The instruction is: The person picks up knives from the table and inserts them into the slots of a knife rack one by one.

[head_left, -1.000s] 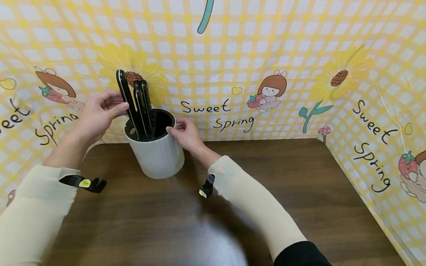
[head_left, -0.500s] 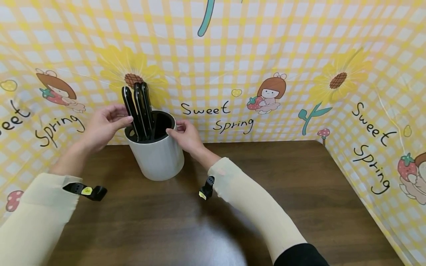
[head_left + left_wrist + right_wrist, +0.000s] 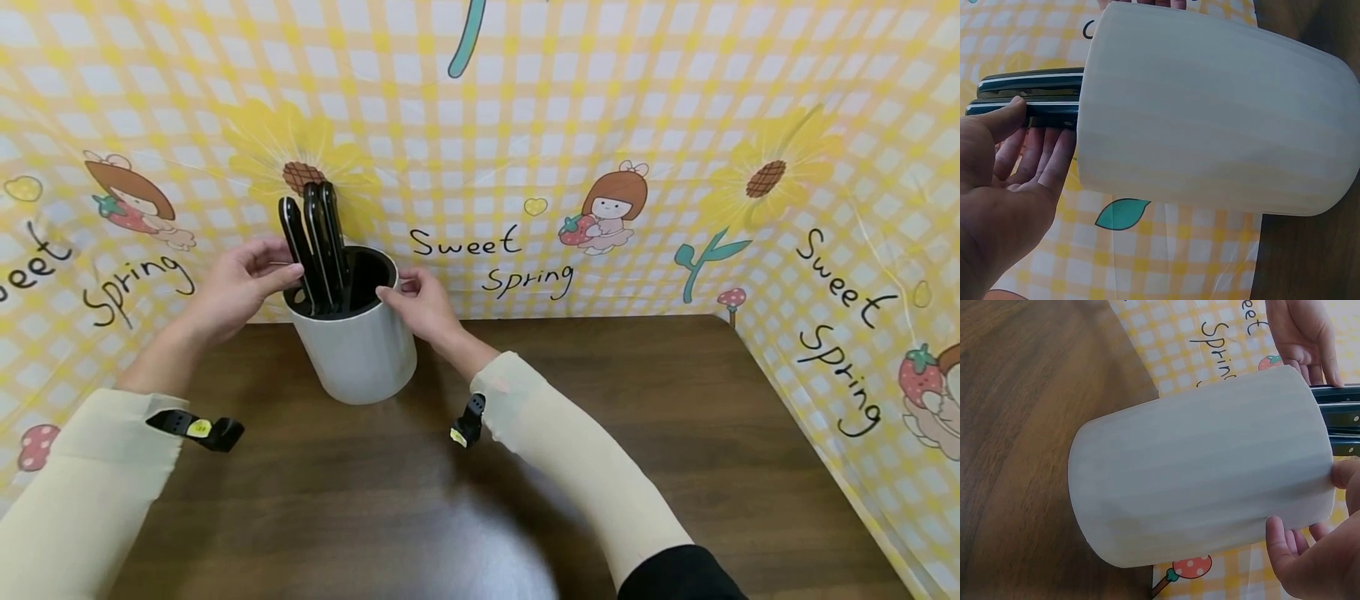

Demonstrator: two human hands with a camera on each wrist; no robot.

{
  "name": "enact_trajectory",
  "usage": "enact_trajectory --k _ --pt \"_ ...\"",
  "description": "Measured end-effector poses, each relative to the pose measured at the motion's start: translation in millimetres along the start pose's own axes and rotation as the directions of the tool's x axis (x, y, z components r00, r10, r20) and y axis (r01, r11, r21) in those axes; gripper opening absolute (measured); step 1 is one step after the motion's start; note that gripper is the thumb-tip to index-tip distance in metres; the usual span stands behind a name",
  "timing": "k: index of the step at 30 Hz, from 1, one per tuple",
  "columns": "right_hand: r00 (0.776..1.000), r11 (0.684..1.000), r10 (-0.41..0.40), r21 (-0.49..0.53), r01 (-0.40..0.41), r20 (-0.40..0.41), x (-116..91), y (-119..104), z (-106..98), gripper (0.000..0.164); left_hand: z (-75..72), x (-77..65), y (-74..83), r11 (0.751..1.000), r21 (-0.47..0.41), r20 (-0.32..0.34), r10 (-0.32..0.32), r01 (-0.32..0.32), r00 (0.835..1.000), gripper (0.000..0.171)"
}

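Observation:
A white round knife block (image 3: pixel 352 362) with a black top stands on the brown table, left of centre. Out of its left side rise several black knife handles (image 3: pixel 318 242). My left hand (image 3: pixel 238 287) pinches the leftmost knife (image 3: pixel 292 227) by its handle, low and close over the black top. In the left wrist view the thumb (image 3: pixel 1005 120) lies on the handle and the other fingers are beneath. My right hand (image 3: pixel 426 308) holds the block's right rim, thumb at the edge and fingers around the outer wall. The blades are hidden inside the block.
A yellow checked cloth (image 3: pixel 480 125) with printed flowers and figures hangs behind the table and along its sides. The block stands close to the back cloth. Wood tabletop (image 3: pixel 600 400) stretches to the right and in front. Black wrist cameras (image 3: pixel 221 435) sit on both sleeves.
My left hand has moved down with the leftmost knife, whose handle now stands lower than the other handles. Most of this happened in the first half second. The right hand stays at the rim.

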State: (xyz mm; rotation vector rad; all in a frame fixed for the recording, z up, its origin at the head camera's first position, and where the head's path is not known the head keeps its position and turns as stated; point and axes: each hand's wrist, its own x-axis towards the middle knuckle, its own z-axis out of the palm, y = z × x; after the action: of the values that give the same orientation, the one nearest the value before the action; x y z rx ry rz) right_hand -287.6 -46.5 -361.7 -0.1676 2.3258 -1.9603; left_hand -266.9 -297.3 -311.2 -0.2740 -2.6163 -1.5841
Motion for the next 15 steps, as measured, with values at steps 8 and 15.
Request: enact_trajectory --k 8,15 --pt "1.000 0.999 -0.026 -0.045 0.027 0.016 1.8 -0.2 -3.8 0.048 -0.2 -1.2 0.2 0.993 -0.119 0.005 0.025 -0.024 1.000 0.024" --pt "0.989 0.984 -0.096 -0.141 0.112 0.114 0.6 -3.0 -18.8 0.057 -11.7 -11.6 -3.7 0.948 -0.304 -0.030 0.090 -0.094 0.996 0.028"
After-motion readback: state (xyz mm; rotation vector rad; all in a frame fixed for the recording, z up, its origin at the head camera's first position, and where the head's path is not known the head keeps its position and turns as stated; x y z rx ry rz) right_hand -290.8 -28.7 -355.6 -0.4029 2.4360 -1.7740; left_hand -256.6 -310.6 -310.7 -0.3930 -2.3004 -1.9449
